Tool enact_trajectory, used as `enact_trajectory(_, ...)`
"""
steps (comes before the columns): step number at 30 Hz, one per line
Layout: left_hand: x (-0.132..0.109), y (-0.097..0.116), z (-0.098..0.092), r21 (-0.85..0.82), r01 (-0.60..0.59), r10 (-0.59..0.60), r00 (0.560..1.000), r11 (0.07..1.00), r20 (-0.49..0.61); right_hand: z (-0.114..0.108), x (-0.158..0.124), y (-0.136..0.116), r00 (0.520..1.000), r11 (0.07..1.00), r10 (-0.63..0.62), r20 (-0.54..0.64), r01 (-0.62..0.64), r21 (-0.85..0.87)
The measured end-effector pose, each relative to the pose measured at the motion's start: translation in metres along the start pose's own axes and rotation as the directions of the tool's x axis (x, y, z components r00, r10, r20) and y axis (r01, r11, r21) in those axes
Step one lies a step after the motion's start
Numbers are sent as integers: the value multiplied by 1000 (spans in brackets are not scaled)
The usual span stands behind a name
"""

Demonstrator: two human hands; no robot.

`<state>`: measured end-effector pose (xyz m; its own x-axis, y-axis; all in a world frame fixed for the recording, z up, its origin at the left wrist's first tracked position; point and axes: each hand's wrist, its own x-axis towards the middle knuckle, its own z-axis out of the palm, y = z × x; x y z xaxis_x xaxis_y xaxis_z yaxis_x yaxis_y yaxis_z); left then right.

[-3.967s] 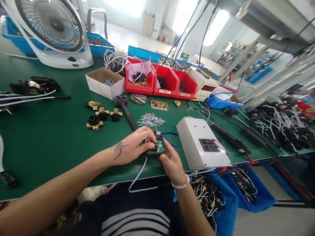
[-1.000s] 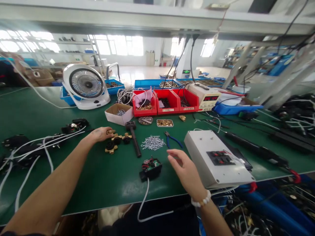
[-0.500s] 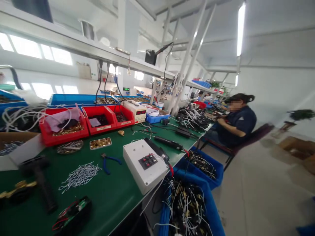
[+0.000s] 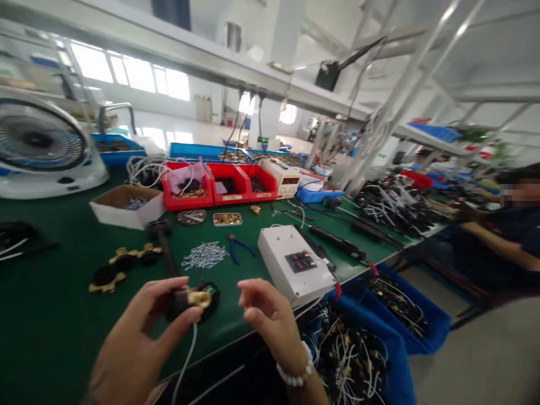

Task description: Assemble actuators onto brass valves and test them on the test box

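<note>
Between the thumb and fingers of my left hand (image 4: pixel 139 332) is a black-and-brass fitting (image 4: pixel 199 301), with a white cable (image 4: pixel 188 360) hanging down below it. Just behind that fitting, a black housing with a green circuit board (image 4: pixel 211 291) is partly hidden. My right hand (image 4: pixel 270 318), wearing a beaded bracelet, hovers to the right with fingers curved and apart, holding nothing. Beyond my hands lie a bundle of short grey-white wires (image 4: pixel 205 255) and blue-handled pliers (image 4: pixel 238 247). Several brass-and-black parts (image 4: pixel 126 260) and a black hammer-shaped tool (image 4: pixel 166 247) are to the left.
Red bins (image 4: pixel 230 191), a white carton (image 4: pixel 126 208) and a fan (image 4: pixel 42 146) line the back. A white switch box (image 4: pixel 295 264) stands right of my hands. Blue crates (image 4: pixel 399 360) of wired parts sit below the table edge. A co-worker (image 4: pixel 498 236) sits at right.
The view has swung left, bringing the fan into sight. Both my hands have come into view, the left one gripping the black-and-brass fitting.
</note>
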<state>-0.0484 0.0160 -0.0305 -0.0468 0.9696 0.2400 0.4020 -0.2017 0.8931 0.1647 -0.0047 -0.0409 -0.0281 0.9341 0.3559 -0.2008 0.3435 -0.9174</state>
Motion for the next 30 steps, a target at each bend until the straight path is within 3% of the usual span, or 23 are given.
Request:
enact_trajectory(3,-8,9,25,-157,-13,9,1000,988,-29,30,1,17,999,998,43,-29,-41,43)
enact_trajectory(6,-10,17,39,-196,-64,60,998,978,-29,35,-7,22,991,990,121,-58,-116,77)
enact_trajectory(10,-12,24,34,-107,-210,208,978,972,-26,34,-12,23,967,952,219,-129,-183,245)
enact_trajectory(13,-14,24,29,-96,-281,280,960,955,-27,40,-12,19,948,888,305,-94,-247,387)
enact_trajectory(18,-18,22,29,-161,-291,292,956,943,-23,48,-11,10,928,850,364,-81,-295,438)
enact_trajectory(22,-20,24,30,-222,-243,251,968,944,7,47,-18,10,937,859,338,-87,-269,435)
enact_trajectory(26,-21,23,26,-368,-39,85,990,929,109,43,-22,16,965,951,243,-103,-216,221)
enact_trajectory(28,-20,19,23,-483,96,-46,992,870,114,35,-15,21,972,982,187,-145,-190,-7)
enact_trajectory(30,-18,16,20,-604,181,-153,983,776,98,24,2,26,966,947,120,-228,-181,-266)
